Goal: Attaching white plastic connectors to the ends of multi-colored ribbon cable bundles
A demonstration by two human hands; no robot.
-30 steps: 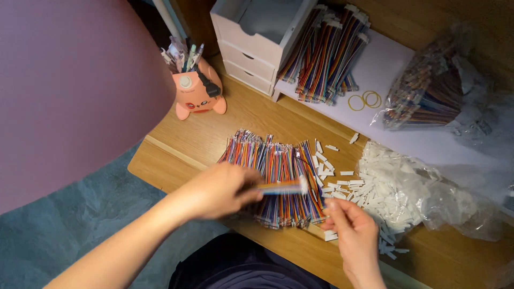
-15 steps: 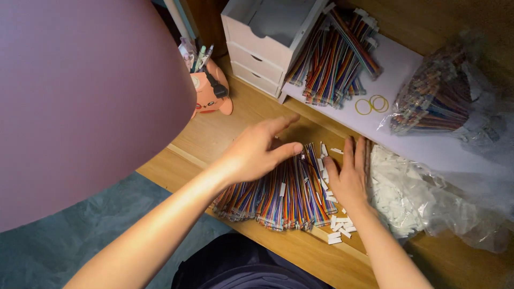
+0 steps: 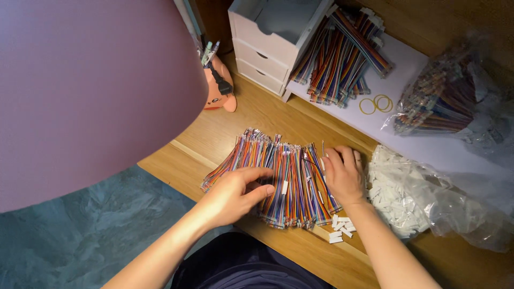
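A spread of multicoloured ribbon wires lies on the wooden desk in front of me. My left hand rests on the left part of the spread, thumb and fingers curled onto the wires. My right hand lies flat on the right edge of the same spread, fingers apart and pointing away from me. A few small white connector housings sit on the desk just below my right wrist.
A clear bag of white connectors lies right of my right hand. Behind it are a second wire pile on a white sheet, yellow rubber bands, a bagged wire bundle, white drawers and an orange holder. A purple shape fills the left.
Both hands have drawn back towards me onto the near wire spread. The left hand, stretched forward half a second ago, now curls on the left part; the right lies flat on the right edge.
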